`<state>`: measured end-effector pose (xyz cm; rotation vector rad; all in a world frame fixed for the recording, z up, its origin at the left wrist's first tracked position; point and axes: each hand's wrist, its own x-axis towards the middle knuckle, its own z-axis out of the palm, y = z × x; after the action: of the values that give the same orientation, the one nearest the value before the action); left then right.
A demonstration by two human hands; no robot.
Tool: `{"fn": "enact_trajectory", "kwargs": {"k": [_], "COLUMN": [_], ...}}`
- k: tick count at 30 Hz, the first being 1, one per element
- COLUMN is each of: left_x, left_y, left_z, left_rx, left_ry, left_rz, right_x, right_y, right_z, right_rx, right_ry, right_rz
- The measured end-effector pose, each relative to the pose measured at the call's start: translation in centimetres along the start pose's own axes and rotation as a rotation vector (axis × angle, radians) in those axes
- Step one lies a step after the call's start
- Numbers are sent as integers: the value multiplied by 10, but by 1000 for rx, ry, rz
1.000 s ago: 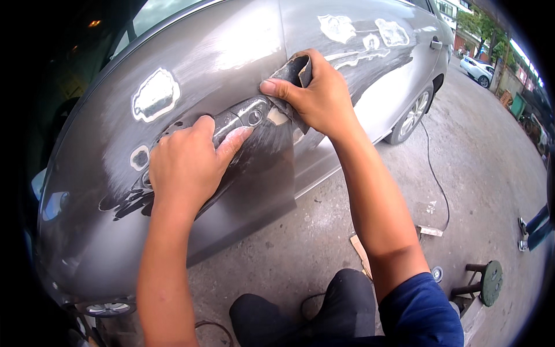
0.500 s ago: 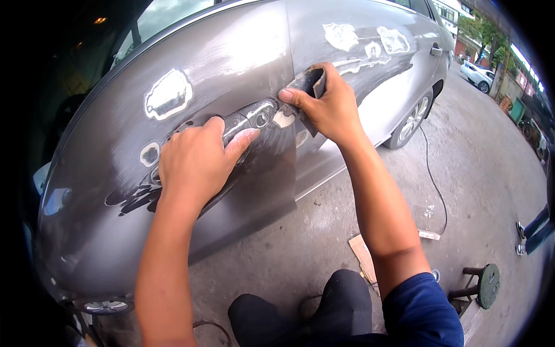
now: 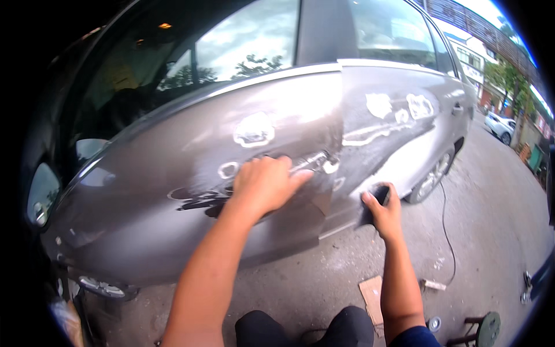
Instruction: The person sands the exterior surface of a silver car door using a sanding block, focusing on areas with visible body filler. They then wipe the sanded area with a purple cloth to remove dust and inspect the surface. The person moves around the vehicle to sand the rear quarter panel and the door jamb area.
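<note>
My left hand point(image 3: 263, 188) is closed on the front door handle point(image 3: 315, 162) of a grey-brown car, its fingers behind the grip and its thumb along the outside. Around the handle the front door point(image 3: 277, 225) shows dull sanded paint, black smears and pale bare patches. My right hand point(image 3: 390, 217) is apart from the handle, low beside the rear door point(image 3: 399, 144). Between its thumb and fingers it holds a dark, curled piece of sandpaper point(image 3: 381, 195). The rear door has several white-edged patches and a long pale streak.
A cable point(image 3: 448, 231) runs over the concrete floor near the rear wheel point(image 3: 433, 176). A flat piece of cardboard point(image 3: 373, 298) lies by my right forearm. A round-topped stool point(image 3: 490, 329) stands at the lower right, close to another person's feet point(image 3: 526, 289).
My right hand has moved away from the handle, down and to the right, still holding the sandpaper. My left hand stays on the handle. The view has shifted, now showing the windows.
</note>
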<state>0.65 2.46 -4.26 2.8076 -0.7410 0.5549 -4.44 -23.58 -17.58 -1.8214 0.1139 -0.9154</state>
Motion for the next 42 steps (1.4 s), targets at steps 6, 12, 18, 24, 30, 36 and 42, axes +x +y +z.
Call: {"fn": "enact_trajectory", "kwargs": {"k": [6,12,18,24,30,36,42], "left_x": [2,-9,-9,4,-3,3,-2], "left_y": [-7,-25,-12,-5,-34,-12,-12], "left_z": [11,34,38,38,20,5,7], "left_rx": [-62,59,60,-18,136,54,44], "left_ry": [65,361,255,326,150,54,33], "left_rz": [134,180,214,246,181,209,184], "right_x": [-32,-34,-36,-23,-48,-24,-10], "right_y": [14,7,34,-56,-200,-111,-92], "right_z": [-18,-21,-61,-54,25,-23,-6], "right_rx": [265,266,484,427,107,-149,-361], "right_ry": [-43,-119,-238,-247,-679,-286,-123], "right_rz": [125,153,169,-122,-705,-324,-281]}}
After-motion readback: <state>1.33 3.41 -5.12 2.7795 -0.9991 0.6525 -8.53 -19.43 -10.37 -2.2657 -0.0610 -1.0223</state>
